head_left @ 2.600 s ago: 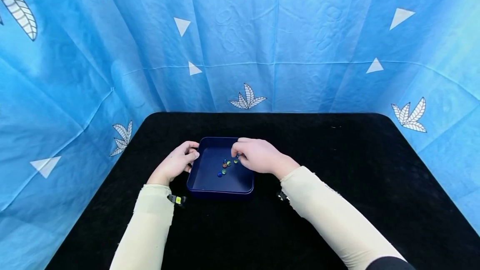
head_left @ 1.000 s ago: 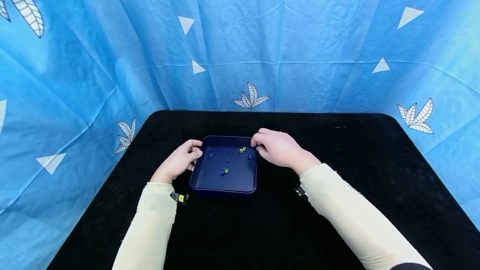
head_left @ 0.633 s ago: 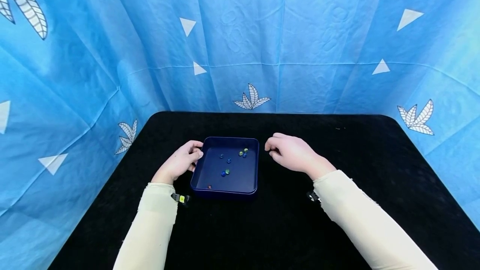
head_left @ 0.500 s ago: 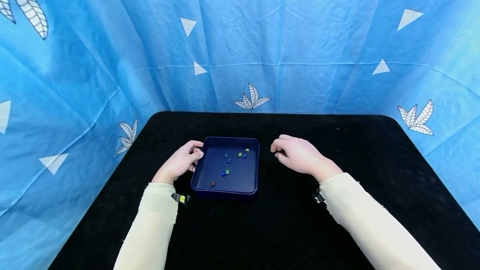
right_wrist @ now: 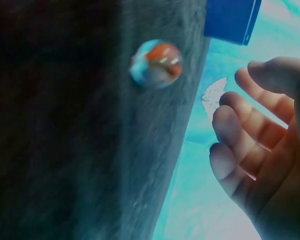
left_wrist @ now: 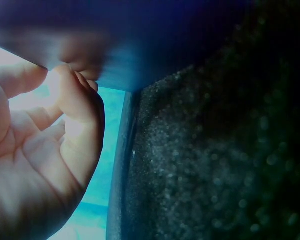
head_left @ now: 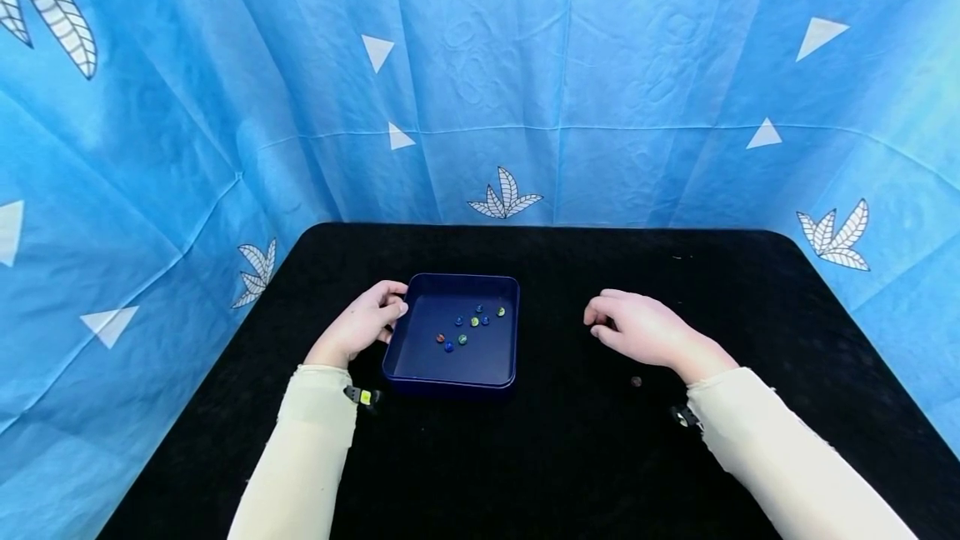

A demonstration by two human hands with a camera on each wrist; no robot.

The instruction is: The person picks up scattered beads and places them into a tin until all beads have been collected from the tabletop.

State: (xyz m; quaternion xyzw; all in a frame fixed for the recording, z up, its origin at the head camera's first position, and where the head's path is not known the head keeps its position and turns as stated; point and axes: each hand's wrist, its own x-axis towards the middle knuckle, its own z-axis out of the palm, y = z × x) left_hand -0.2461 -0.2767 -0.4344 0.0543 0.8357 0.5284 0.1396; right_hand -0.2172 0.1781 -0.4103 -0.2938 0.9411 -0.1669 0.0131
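Observation:
At the left rim of a square dark-blue tray [head_left: 420, 365], my left hand [head_left: 358, 325] pinches the edge between thumb and fingers. The left wrist view shows those fingers [left_wrist: 80, 107] against the tray's side wall. Several small glass marbles lie on the tray floor, among them an orange-red marble [head_left: 440, 339], a green marble [head_left: 462, 340] and a yellow-green marble [head_left: 501, 312]. My right hand [head_left: 647, 327], fingers loosely bent and holding nothing, is over the table right of the tray. Close by it, a single orange, white and blue marble [right_wrist: 156, 64] lies on the black cloth.
Black cloth covers the table [head_left: 562, 457]. A blue curtain [head_left: 637, 90] with white leaf and triangle prints surrounds its back and sides. Tiny pale specks [head_left: 682, 257] lie on the cloth at the back right.
My right hand has moved from over the tray off to the right. Inside the tray the marbles have rolled, the orange-red one inward from the front left. A marble on the table has come into view.

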